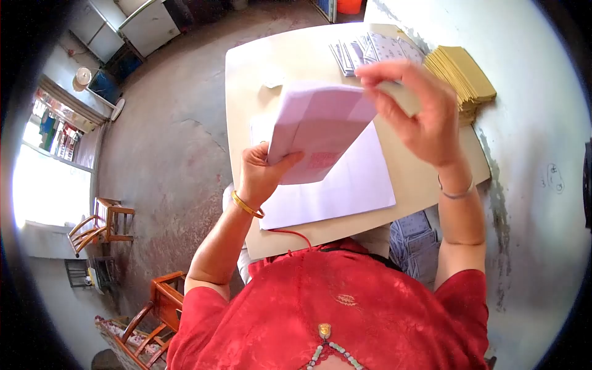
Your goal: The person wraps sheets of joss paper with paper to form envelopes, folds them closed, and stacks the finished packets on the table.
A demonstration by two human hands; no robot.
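My left hand (pixel 262 176) grips the lower left edge of a folded sheaf of pale paper (pixel 324 123), thumb on its face. The paper is tilted up and carries a faint red printed patch near its bottom. My right hand (pixel 425 111) is raised at the paper's upper right corner, thumb and forefinger apart. Its fingertips are slightly blurred, and I cannot tell whether they touch the corner. Beneath the held paper, a large white sheet (pixel 364 191) lies flat on the cream tabletop (pixel 246 68).
At the table's far side lie fanned printed papers (pixel 385 48). A stack of yellow paper pieces (pixel 462 74) stands by the wall at right. More printed papers (pixel 413 240) sit below the near edge. Wooden chairs (pixel 111 222) stand on the floor at left.
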